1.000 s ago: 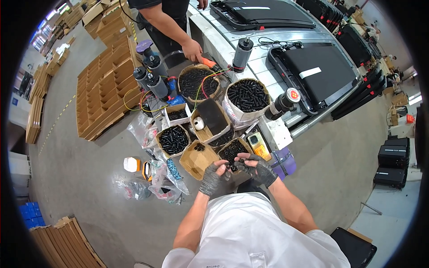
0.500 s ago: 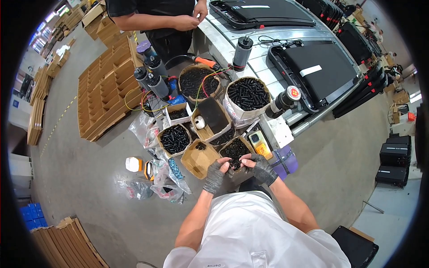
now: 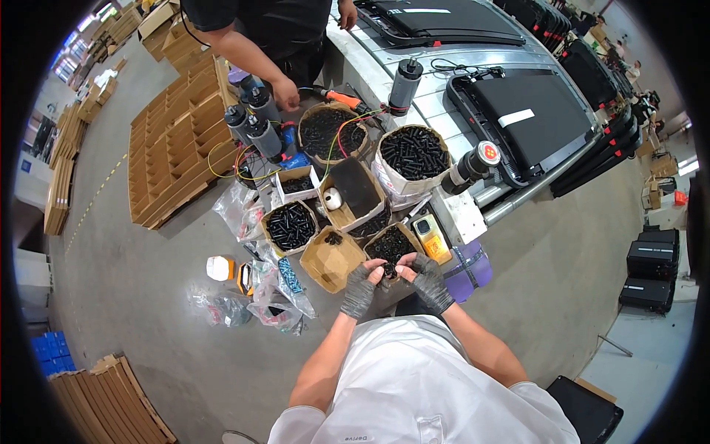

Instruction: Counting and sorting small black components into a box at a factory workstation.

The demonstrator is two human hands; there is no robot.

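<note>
Both my hands wear grey fingerless gloves and are held close together over the near edge of a cardboard box (image 3: pixel 373 252) of small black parts (image 3: pixel 392 243). Thumb and fingertips of my left hand (image 3: pixel 361 287) are pinched together. My right hand (image 3: pixel 427 281) is pinched the same way, a short gap away. Whatever the fingertips hold is too small and dark to tell from the parts behind. Left of my hands lies an open cardboard box (image 3: pixel 331 265) with a few black pieces (image 3: pixel 333 238) at its far end.
Around stand a box of black cylindrical pieces (image 3: pixel 290 226), a fuller white bucket (image 3: pixel 399 185), and a phone (image 3: pixel 431 235) by a purple pad (image 3: pixel 469 272). Plastic bags (image 3: pixel 277 309) lie on the floor. A co-worker's hand (image 3: pixel 285 95) hangs near grey motor-like cylinders (image 3: pixel 262 138). A metal bench (image 3: pixel 436 55) carries black panels.
My hands have shifted slightly and stay pinched over the box. The co-worker's hands have parted; one has come down toward the grey cylinders, the other toward the bench.
</note>
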